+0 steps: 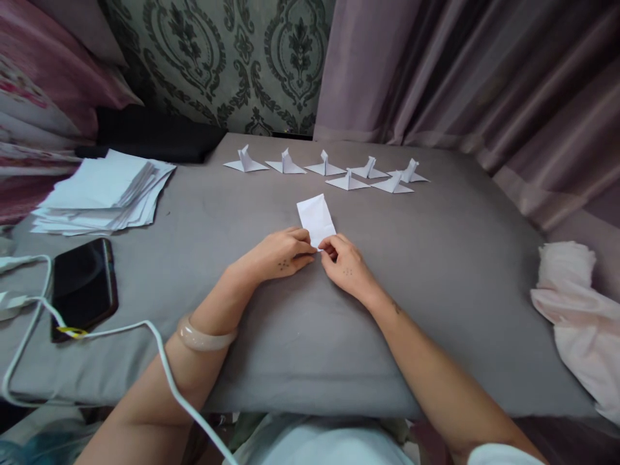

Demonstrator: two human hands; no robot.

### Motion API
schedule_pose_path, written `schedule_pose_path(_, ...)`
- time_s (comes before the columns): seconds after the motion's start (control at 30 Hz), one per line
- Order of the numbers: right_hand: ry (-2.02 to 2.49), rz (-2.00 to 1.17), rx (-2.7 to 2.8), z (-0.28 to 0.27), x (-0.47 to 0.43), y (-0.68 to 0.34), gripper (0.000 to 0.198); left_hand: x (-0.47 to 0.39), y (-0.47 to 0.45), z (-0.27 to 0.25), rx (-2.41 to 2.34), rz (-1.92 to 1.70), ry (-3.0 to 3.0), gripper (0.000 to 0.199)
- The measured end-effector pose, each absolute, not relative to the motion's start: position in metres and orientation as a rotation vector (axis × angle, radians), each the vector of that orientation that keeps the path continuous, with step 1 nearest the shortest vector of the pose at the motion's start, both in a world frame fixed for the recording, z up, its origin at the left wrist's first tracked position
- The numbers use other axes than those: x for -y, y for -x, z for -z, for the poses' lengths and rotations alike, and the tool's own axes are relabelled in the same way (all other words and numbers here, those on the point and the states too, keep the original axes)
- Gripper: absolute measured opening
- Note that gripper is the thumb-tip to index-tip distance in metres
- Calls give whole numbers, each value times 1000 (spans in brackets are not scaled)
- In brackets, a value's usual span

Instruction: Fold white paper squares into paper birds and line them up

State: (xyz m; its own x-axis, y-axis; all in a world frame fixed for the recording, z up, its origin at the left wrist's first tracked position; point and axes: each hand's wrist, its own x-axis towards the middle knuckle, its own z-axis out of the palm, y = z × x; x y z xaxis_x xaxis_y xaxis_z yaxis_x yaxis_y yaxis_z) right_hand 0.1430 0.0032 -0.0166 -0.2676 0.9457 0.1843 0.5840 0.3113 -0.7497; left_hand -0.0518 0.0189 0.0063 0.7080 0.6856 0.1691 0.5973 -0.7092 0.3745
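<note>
A small folded sheet of white paper [316, 216] lies on the grey cloth in front of me, creased and narrower than the loose sheets. My left hand [289, 252] pinches its near left corner between thumb and fingers. The near right corner is pinched by my right hand [345, 261], its fingertips almost meeting the left ones. The fingers cover the paper's near edge. Beyond it stand several folded paper figures [349, 181] with flat pointed sides and an upright middle, set out in two rows.
On the left are a stack of white paper [99, 184] and a black phone [87, 281]. A white cable [162, 342] runs across my left forearm. A black folded item [159, 135] lies at the back left. Pale pink cloth [571, 303] sits at the right edge.
</note>
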Motion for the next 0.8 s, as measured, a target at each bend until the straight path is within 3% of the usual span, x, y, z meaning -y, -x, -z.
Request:
schedule_pose_path(0.47,1651,-687,1825,18,-12,-124,8,-22,57,-8,-1021,-459,-2655,21)
schedule_pose_path(0.63,1595,-866,1659,23,-20,-143,19,-22,57,-8,-1024,-504,-2644,22)
schedule_pose_path(0.8,1621,-775,1357,24,-26,-161,28,-21,55,-5,-1019,-587,-2635,22)
